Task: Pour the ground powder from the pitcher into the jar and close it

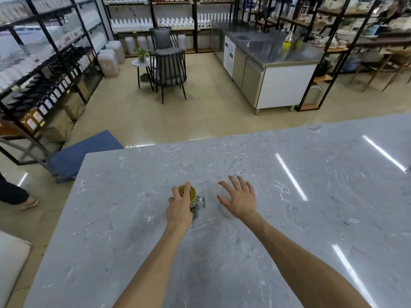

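A glass jar with a side handle stands on the grey marble counter. A gold lid sits on top of it. My left hand is closed around the lid and the upper jar from the near side. To its right, my right hand hovers with fingers spread, holding nothing. A pale, whitish pitcher stands under and behind that hand and is mostly hidden by it. I cannot see any powder.
The counter's left edge and far edge drop to a tiled floor. A blue cart stands beyond the far left corner. A person's foot is at the left. Shelves, chairs and a steel counter stand farther back.
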Demonstrator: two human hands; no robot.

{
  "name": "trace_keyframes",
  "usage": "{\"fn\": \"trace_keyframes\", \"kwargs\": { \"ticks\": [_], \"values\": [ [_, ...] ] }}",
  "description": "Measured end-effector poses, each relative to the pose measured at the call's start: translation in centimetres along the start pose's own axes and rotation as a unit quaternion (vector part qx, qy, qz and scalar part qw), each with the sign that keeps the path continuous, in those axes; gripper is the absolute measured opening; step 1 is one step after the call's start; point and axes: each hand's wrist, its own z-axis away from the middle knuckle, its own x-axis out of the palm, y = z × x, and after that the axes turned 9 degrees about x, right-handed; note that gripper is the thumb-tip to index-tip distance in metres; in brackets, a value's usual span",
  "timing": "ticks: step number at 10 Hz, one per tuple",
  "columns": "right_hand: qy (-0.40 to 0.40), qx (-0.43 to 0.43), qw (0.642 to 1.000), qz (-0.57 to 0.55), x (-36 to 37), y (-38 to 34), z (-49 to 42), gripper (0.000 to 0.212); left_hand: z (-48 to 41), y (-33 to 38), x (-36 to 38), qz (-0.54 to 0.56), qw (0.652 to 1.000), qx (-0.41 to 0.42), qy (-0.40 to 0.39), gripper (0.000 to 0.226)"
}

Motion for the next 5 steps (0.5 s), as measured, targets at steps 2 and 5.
{"fn": "trace_keyframes", "kwargs": {
  "ticks": [2,5],
  "values": [
    [-0.095,-0.025,0.991,0.091,-1.5,0.4,-0.2,0.079,-0.1,-1.0,-1.4,0.099,0.991,0.020,-0.091,0.097],
    [0.042,-0.085,0.994,0.061,-4.1,-0.1,4.5,0.073,4.0,-2.0,-2.6,0.121,0.988,0.098,0.003,0.053]
  ]
}}
